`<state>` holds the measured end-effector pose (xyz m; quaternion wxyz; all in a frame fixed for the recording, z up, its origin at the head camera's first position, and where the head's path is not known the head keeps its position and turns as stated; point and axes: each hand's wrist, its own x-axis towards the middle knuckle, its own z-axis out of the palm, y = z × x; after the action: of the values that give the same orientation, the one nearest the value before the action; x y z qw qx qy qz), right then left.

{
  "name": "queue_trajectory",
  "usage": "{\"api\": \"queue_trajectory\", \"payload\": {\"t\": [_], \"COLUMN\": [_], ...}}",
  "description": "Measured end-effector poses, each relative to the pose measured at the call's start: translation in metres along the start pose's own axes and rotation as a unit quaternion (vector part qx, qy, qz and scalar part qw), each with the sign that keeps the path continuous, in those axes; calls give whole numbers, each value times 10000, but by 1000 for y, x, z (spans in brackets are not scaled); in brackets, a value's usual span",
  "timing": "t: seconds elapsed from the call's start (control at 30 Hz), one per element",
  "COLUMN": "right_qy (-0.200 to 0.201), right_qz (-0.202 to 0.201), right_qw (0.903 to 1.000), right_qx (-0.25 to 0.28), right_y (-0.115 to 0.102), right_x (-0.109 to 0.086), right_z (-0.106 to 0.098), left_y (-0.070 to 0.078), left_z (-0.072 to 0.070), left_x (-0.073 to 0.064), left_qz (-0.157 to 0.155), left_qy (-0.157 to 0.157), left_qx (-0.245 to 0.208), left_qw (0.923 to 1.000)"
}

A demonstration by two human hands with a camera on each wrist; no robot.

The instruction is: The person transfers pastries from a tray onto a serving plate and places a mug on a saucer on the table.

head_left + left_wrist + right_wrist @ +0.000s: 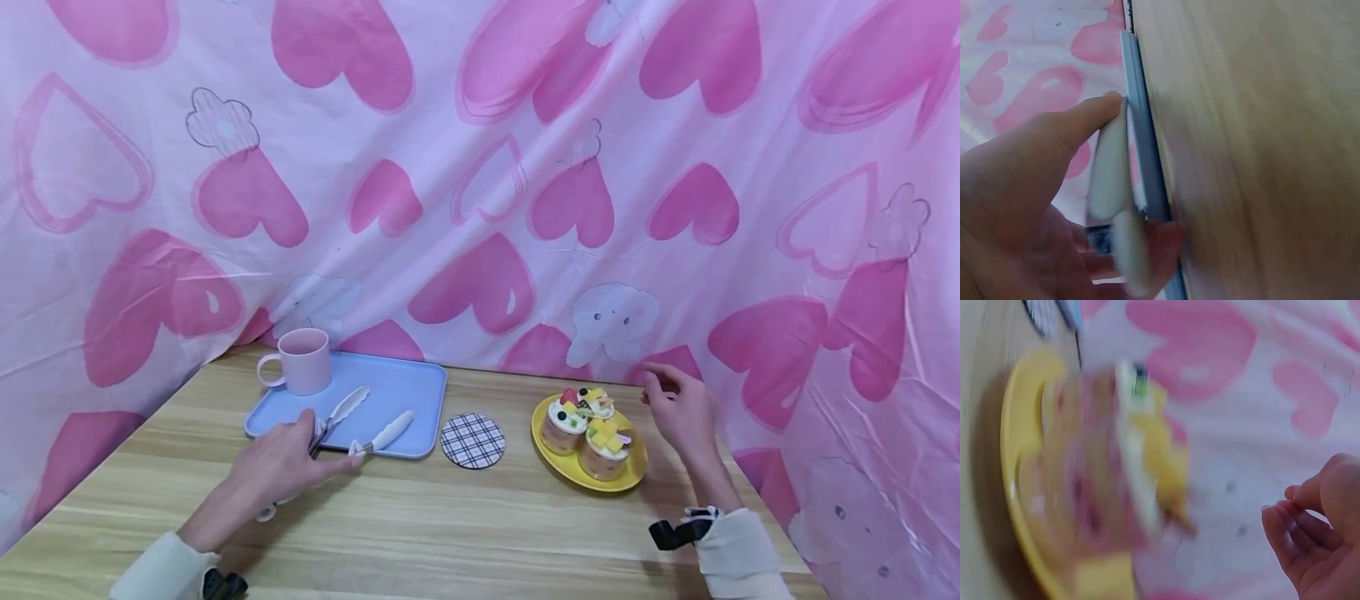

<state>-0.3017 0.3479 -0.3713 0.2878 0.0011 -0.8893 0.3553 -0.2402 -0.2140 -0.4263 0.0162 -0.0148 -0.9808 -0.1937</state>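
Note:
My left hand [273, 462] holds a pair of tongs [390, 432] whose two pale scalloped ends spread apart over the front of a blue tray [423, 387]. In the left wrist view the tongs [1110, 175] lie between thumb and fingers, partly blurred. Just right of a yellow plate [637, 475], my right hand [684, 417] is raised with its fingers loosely bent and nothing in them. Several fruit-topped dessert cups [603, 462] stand together on that plate. The right wrist view shows the cups [1091, 487] blurred, apart from the right hand [1322, 525].
A pink mug [306, 362] stands upright at the tray's back left, handle to the left. Between tray and plate lies a round checked coaster [473, 440]. A pink heart-patterned cloth [480, 192] hangs behind and beside the wooden table [450, 533].

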Motion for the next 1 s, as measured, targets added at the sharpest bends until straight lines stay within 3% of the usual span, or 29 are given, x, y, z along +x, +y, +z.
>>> {"api": "queue_trajectory", "payload": {"t": [0.2,0.3,0.47,0.57,0.67,0.77,0.87,1.0], "right_qy": [-99,-289,-764,-1019,-1207,-1335,-1486,-1749], "right_qz": [-766,-980,-1221,-1254,-1175,-1167,-1153,-972], "right_qw": [9967,9937,9872,9833,9811,9789,9759,9728], "right_qx": [259,463,679,832,953,1016,1107,1166], "right_y": [-52,-72,-100,-112,-119,-122,-125,-130], "right_x": [-10,-15,-22,-26,-29,-31,-32,-37], "right_z": [12,18,31,42,56,71,87,107], "left_y": [2,1,-6,-13,-22,-29,-37,-48], "left_z": [-7,-9,-18,-24,-30,-35,-40,-42], "left_x": [0,1,5,11,21,33,44,57], "left_qz": [-158,-23,275,489,689,668,729,853], "left_qy": [-467,-655,-750,-459,31,542,1256,2173], "left_qx": [296,293,-348,-789,-991,-1108,-1255,-1328], "left_qw": [9983,9974,9962,9946,9927,9901,9814,9633]}}
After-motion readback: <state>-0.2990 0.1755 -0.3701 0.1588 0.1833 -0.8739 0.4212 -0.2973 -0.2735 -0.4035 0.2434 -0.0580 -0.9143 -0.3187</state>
